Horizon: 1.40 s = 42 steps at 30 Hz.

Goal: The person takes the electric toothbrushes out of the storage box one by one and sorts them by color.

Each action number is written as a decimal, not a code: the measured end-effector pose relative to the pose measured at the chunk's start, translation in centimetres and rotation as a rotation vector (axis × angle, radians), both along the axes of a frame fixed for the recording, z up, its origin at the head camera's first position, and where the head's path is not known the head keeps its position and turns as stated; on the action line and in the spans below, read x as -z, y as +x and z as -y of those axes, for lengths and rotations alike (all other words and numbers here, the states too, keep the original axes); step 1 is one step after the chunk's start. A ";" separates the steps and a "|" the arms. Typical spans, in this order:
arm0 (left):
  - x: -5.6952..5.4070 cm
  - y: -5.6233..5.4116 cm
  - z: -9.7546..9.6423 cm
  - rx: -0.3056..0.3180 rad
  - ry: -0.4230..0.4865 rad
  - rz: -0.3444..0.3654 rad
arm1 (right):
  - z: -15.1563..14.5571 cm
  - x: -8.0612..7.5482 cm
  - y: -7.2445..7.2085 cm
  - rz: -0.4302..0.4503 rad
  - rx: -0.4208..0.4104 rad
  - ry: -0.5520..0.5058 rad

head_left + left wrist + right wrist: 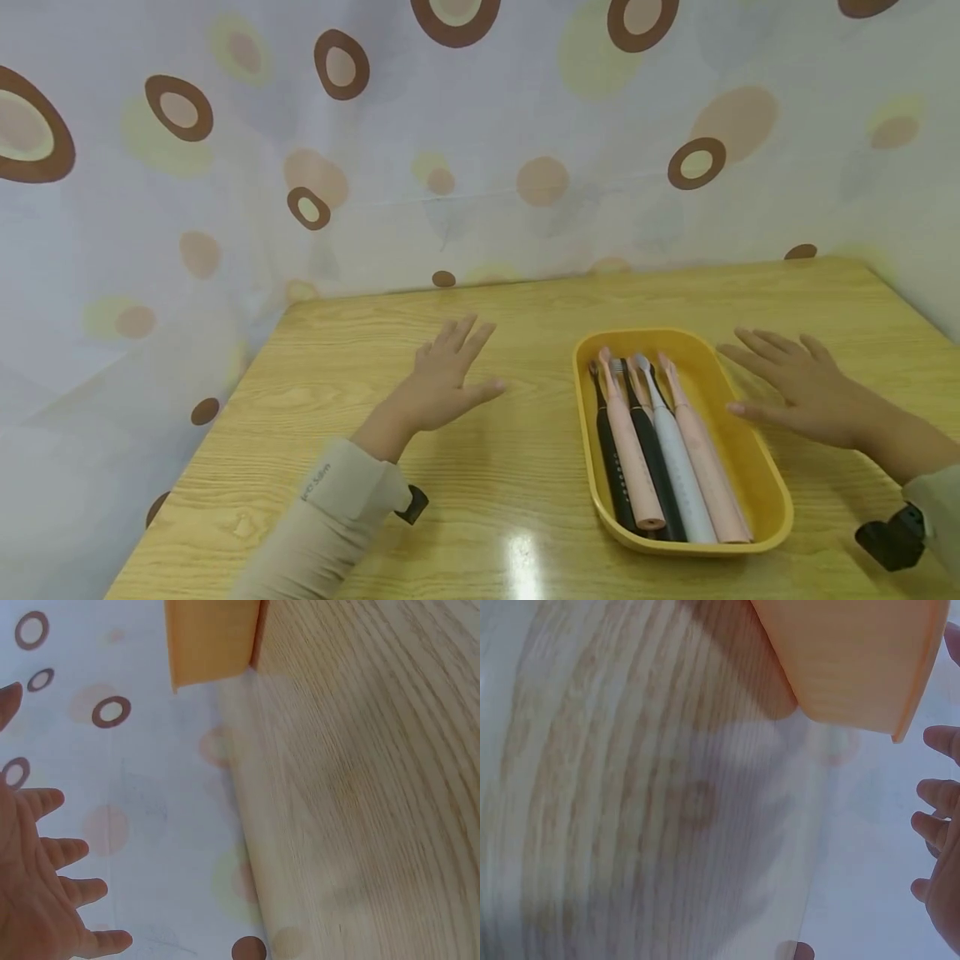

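A yellow plastic tray (757,467) stands right of the middle of the table, holding several electric toothbrushes side by side, heads toward the far end. Among them are a pink toothbrush (632,458), a white toothbrush (681,467), another pink toothbrush (708,467) and a black toothbrush (651,442). My left hand (442,379) hovers over the table left of the tray, fingers spread, holding nothing. Just off the tray's right rim, my right hand (810,392) is held with its fingers spread too, nothing in it. Each wrist view shows the outer wall of the tray.
The wooden table (337,358) runs back to a white cloth (480,217) with brown, peach and yellow spots, which also hangs along the left and right sides. Dark wrist devices (892,537) sit at both cuffs.
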<state>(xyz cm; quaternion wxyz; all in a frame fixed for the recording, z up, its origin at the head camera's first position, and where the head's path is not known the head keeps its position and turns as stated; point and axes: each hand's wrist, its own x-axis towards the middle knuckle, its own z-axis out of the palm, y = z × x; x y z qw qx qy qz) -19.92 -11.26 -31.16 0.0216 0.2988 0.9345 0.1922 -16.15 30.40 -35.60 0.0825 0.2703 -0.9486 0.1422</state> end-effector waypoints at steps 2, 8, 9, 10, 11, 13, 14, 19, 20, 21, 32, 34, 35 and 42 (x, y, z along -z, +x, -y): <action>0.1 0.1 -0.3 0.020 0.021 0.007 | 0.1 0.0 0.0 0.002 0.002 0.000; 0.3 0.6 -1.3 0.068 0.074 0.056 | 0.3 0.3 0.4 -0.004 -0.023 -0.001; 0.3 0.7 -1.4 0.073 0.082 0.068 | 0.4 0.4 0.5 -0.005 -0.026 -0.002; 0.4 0.8 -1.6 0.078 0.092 0.081 | 0.4 0.4 0.6 -0.005 -0.029 -0.001; 0.5 0.8 -1.8 0.085 0.103 0.101 | 0.4 0.4 0.7 -0.005 -0.034 -0.002; 0.7 0.9 -2.1 0.101 0.120 0.122 | 0.5 0.4 0.8 -0.007 -0.037 -0.009; 0.8 0.9 -2.2 0.109 0.128 0.130 | 0.6 0.4 0.9 -0.011 -0.046 -0.007; 1.0 1.2 -2.9 0.156 0.178 0.162 | 0.7 0.5 1.1 -0.018 -0.061 -0.008; 1.0 1.2 -3.1 0.165 0.194 0.174 | 0.7 0.5 1.1 -0.020 -0.063 -0.006; 1.0 1.3 -3.2 0.177 0.208 0.178 | 0.7 0.6 1.1 -0.022 -0.062 -0.006; 0.9 1.7 -4.6 0.264 0.383 0.348 | 1.0 0.7 1.3 -0.022 -0.087 -0.013; 0.8 1.9 -4.8 0.276 0.403 0.387 | 1.1 0.7 1.3 -0.026 -0.095 -0.013; 0.7 1.9 -4.9 0.283 0.413 0.399 | 1.1 0.7 1.3 -0.026 -0.098 -0.011; 0.6 2.2 -5.8 0.336 0.476 0.476 | 1.2 0.8 1.2 -0.038 -0.110 0.003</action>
